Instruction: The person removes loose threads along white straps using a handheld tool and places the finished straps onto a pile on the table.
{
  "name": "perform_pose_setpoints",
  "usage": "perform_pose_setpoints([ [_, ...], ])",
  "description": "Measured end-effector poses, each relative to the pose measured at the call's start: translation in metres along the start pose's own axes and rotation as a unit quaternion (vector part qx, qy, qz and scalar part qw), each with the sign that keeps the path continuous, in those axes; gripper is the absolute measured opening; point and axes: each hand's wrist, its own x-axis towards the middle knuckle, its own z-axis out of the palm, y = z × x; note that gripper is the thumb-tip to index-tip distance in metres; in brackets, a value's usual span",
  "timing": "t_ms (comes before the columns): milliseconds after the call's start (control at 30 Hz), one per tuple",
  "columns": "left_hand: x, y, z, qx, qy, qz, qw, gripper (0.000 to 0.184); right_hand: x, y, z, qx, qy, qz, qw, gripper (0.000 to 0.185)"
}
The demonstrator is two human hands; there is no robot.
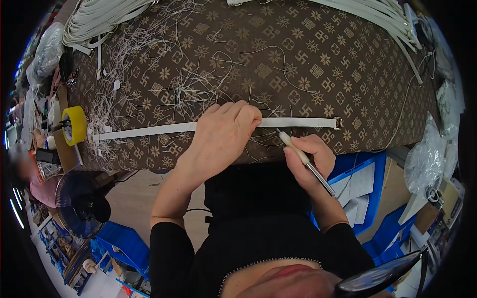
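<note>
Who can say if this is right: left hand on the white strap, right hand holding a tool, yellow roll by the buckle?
No: the head view shows the yellow roll by the plain end of the white strap, not the buckle. The left hand, right hand and tool are correctly described.

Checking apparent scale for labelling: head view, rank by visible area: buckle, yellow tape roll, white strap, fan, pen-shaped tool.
1. Fan
2. White strap, partly covered
3. Yellow tape roll and pen-shaped tool: too close to rank
4. Buckle
</note>
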Motion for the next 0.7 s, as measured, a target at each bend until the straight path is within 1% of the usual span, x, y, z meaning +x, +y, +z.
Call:
perform_pose_setpoints([
  [133, -0.0007, -0.0001, 0.0038, 0.026, 0.023, 0.018, 0.999, 0.013, 0.0050, -0.0003, 0.0036, -0.043, -0.005, -0.028, 0.999, 0.025],
  [200, -0.0012, 0.0006, 0.0053, 0.037, 0.028, 0.019, 0.999, 0.012, 0.0067, 0.0014, 0.0071, -0.053, 0.010, -0.073, 0.996, 0.024],
  [233, -0.0013, 0.0013, 0.0049, 0.037, 0.029, 0.018, 0.999, 0.012, 0.0062, 0.0015, 0.0067, -0.053, 0.008, -0.074, 0.996, 0.024],
  [300, -0.0009, 0.0028, 0.0035, 0.012, 0.022, 0.001, 1.000, 0.014, 0.0045, 0.0013, 0.0050, -0.048, -0.002, -0.039, 0.998, 0.023],
  [700, -0.0021, 0.0017, 0.0065, 0.021, 0.024, 0.000, 0.999, 0.016, 0.0057, 0.0006, 0.0054, -0.067, -0.007, -0.041, 0.997, 0.022],
])
